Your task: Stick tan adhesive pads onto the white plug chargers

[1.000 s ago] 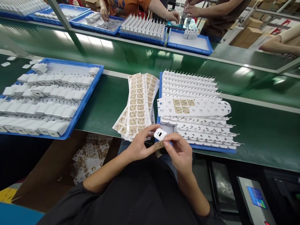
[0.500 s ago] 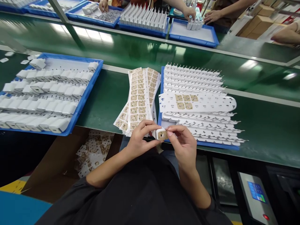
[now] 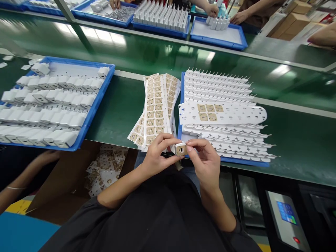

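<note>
A white charger (image 3: 173,149) with a port in its end is gripped between the thumb and fingers of my left hand (image 3: 156,154). A tan sticker (image 3: 180,150) lies over that end, the port showing through its cut-out. My right hand (image 3: 204,157) pinches the sticker's right edge between thumb and forefinger. Just beyond my hands, a partly used sticker sheet (image 3: 231,113) rests across rows of white chargers (image 3: 217,85) in a blue tray (image 3: 180,131). Left of that tray, fuller sticker sheets (image 3: 154,105) are fanned out in a pile.
Another blue tray (image 3: 98,103) of chargers stands at the left. Below the bench edge, a cardboard box (image 3: 60,182) holds used sheets (image 3: 107,168). A co-worker's arm (image 3: 23,176) reaches in at far left. Across the green bench (image 3: 118,108), other people's hands work over trays.
The sticker has turned and now sits squarer on the charger's end, with the port more visible. A co-worker's arm has come in at the left.
</note>
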A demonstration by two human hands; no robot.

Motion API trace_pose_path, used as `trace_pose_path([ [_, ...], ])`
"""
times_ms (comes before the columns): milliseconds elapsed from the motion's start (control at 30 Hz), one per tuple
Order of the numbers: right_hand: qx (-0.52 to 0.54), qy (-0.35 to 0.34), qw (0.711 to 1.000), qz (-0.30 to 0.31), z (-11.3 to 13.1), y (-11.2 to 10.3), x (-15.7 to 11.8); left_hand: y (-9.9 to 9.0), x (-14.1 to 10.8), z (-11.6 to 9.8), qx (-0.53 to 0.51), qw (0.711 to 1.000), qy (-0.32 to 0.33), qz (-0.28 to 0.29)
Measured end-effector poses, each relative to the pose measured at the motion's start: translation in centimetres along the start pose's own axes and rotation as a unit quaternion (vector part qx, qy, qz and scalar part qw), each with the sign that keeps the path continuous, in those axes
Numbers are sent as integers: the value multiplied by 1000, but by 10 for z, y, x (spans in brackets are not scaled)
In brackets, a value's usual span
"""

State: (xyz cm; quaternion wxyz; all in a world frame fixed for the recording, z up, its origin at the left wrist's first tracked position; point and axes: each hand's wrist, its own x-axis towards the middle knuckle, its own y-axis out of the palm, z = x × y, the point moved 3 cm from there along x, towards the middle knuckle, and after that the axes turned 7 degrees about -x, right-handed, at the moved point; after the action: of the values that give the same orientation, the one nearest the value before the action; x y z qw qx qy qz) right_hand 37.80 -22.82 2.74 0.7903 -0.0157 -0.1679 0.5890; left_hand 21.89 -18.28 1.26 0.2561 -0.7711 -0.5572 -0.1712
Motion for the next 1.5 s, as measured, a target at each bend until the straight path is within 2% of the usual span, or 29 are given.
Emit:
trace_pose_path([
  [567,-100,-45,993,-39,5,8,-4,0,-3,-4,33,999,18,-13],
  [733,-200,-111,970,-79,8,10,-2,2,-4,-5,44,998,33,-27],
  [800,-226,-118,962,-101,6,7,1,3,-5,-4,37,998,32,-30],
  [867,-191,-72,974,-99,-1,2,4,3,-6,-3,23,999,24,-39],
  [967,-43,8,999,-28,-10,1,5,2,-7,-1,7,998,19,-60],
  [1033,33,12,999,38,-11,6,3,3,-7,0,6,997,24,-71],
  [1100,59,1,995,75,-10,13,0,4,-7,0,16,996,37,-80],
  [1300,90,2,995,29,-8,27,-5,9,-10,0,69,987,102,-102],
  [1500,122,-2,992,-10,-5,33,-7,12,-16,5,64,985,121,-107],
])
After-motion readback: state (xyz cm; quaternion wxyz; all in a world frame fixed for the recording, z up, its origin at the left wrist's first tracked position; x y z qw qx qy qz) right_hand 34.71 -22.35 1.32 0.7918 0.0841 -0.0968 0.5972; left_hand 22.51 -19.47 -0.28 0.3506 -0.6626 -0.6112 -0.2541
